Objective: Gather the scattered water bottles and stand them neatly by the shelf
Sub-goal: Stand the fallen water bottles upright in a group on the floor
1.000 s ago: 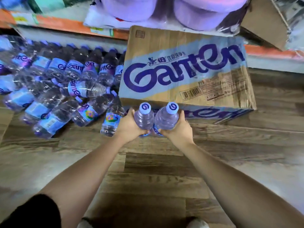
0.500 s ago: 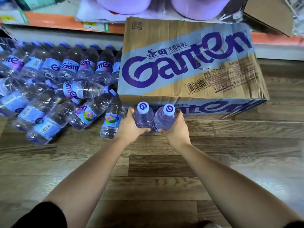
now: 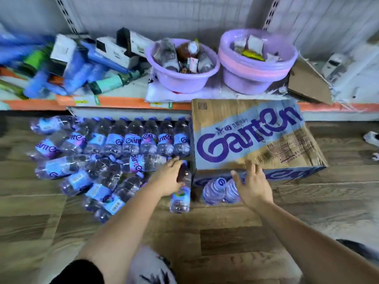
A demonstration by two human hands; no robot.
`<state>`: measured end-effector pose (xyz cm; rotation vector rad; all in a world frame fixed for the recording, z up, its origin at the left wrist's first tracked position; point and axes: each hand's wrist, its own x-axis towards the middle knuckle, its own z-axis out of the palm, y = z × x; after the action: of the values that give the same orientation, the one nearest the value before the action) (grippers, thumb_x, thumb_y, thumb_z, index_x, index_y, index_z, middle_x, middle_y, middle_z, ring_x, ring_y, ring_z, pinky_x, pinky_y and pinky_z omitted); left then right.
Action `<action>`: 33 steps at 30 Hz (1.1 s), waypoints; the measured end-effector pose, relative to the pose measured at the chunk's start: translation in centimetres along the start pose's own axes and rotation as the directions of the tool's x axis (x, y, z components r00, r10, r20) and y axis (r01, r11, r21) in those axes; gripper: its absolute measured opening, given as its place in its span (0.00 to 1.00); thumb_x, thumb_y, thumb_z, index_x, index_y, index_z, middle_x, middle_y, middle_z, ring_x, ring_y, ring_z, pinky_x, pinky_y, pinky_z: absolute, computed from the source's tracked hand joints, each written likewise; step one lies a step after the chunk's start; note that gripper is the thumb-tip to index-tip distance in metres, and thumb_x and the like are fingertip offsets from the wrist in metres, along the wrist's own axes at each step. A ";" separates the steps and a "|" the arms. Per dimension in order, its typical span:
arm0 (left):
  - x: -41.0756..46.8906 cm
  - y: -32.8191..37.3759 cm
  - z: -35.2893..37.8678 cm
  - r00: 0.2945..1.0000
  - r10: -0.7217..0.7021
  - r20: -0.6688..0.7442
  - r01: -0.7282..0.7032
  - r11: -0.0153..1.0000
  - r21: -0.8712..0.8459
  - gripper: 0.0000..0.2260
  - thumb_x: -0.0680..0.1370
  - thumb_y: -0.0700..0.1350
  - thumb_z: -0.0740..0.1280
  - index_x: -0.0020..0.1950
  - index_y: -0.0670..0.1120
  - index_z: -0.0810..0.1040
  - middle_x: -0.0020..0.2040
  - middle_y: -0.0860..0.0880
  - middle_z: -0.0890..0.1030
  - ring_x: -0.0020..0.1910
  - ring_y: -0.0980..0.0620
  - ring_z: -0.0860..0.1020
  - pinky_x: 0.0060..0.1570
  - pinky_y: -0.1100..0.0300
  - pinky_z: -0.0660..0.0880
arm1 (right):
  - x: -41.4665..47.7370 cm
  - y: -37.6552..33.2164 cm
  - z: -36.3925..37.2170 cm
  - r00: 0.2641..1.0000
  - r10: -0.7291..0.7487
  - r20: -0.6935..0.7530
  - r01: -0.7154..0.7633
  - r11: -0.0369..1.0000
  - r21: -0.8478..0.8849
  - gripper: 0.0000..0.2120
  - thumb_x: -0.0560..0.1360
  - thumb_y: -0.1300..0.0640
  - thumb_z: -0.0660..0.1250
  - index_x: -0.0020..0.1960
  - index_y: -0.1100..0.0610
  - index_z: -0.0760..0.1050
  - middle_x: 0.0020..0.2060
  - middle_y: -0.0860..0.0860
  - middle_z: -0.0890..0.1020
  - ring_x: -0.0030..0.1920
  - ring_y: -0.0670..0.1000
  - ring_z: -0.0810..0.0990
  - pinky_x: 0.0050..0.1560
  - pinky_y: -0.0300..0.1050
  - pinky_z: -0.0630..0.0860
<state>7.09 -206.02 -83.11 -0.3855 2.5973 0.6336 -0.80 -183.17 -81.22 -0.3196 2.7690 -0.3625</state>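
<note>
two bottles before box, pile left (floor)

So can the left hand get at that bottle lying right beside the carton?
Probably yes. The left hand is already on the upper part of the lying bottle, next to the carton. Nothing lies over the bottle, and the floor on its near side is bare.

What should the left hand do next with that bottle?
Probably close on the lying bottle and tip it upright beside the two standing bottles by the box. The left hand already rests on its upper end, and the right hand is open above the pair.
</note>
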 end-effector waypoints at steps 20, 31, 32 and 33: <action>8.3 -9.4 -13.1 0.984 -0.162 -0.073 0.164 0.986 0.017 0.37 0.79 0.57 0.59 0.76 0.53 0.36 0.79 0.47 0.42 0.78 0.45 0.51 0.74 0.51 0.54 | 19.1 -21.4 3.5 0.843 -0.273 0.463 0.449 0.832 -0.326 0.36 0.80 0.41 0.51 0.78 0.60 0.40 0.78 0.55 0.41 0.78 0.54 0.41 0.78 0.50 0.44; 19.5 -15.0 -8.7 0.995 -0.089 0.042 0.086 0.994 0.071 0.35 0.78 0.53 0.61 0.77 0.53 0.42 0.77 0.43 0.58 0.75 0.43 0.59 0.72 0.50 0.62 | 28.9 -23.4 10.8 0.875 -0.113 0.472 0.284 0.907 -0.309 0.24 0.77 0.50 0.58 0.71 0.58 0.64 0.68 0.60 0.70 0.65 0.62 0.73 0.64 0.53 0.71; 20.8 -15.2 -8.4 0.998 -0.054 0.017 0.052 0.995 0.085 0.33 0.78 0.52 0.62 0.77 0.51 0.46 0.75 0.42 0.61 0.73 0.42 0.61 0.71 0.49 0.63 | 29.6 -23.5 11.4 0.878 -0.104 0.466 0.263 0.920 -0.290 0.24 0.77 0.51 0.58 0.71 0.58 0.64 0.68 0.60 0.71 0.65 0.61 0.74 0.64 0.52 0.72; 22.1 -15.3 -8.1 1.000 -0.016 -0.013 0.017 0.995 0.096 0.31 0.78 0.52 0.62 0.77 0.49 0.51 0.73 0.42 0.65 0.71 0.41 0.64 0.69 0.48 0.65 | 30.2 -23.6 11.7 0.885 -0.087 0.458 0.234 0.933 -0.274 0.24 0.78 0.51 0.58 0.71 0.60 0.64 0.68 0.60 0.72 0.65 0.61 0.74 0.64 0.51 0.72</action>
<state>-9.33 -226.69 -92.73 -0.3808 2.6210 0.5005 -20.37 -215.73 -94.02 -0.6332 2.3451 0.1242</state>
